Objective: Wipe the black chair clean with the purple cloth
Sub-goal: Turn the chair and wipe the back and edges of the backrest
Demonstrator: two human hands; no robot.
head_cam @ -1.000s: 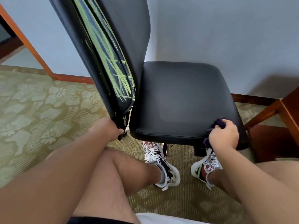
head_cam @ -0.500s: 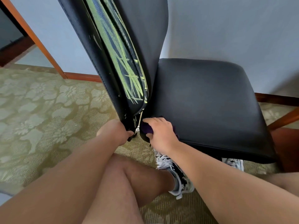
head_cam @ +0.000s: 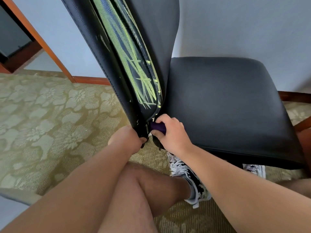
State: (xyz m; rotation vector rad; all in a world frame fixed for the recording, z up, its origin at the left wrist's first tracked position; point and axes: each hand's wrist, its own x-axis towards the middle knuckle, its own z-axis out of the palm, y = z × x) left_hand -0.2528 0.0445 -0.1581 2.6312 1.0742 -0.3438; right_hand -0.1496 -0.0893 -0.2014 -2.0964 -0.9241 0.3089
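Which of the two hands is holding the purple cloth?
The right hand: its fingers curl round the purple cloth, low against the black chair. The left hand grips only the lower edge of the backrest, with no cloth.

no legible text, labels, brands, numbers or signs in view

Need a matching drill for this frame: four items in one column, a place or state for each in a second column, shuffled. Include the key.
1. left hand
2. purple cloth
3. yellow-green scribbles
4. chair seat

A. pinched in the right hand where seat meets back
B. on the side panel of the backrest
C. grips the backrest's bottom edge
D. right of the backrest, no scribbles on it

Pairs: 1-C, 2-A, 3-B, 4-D
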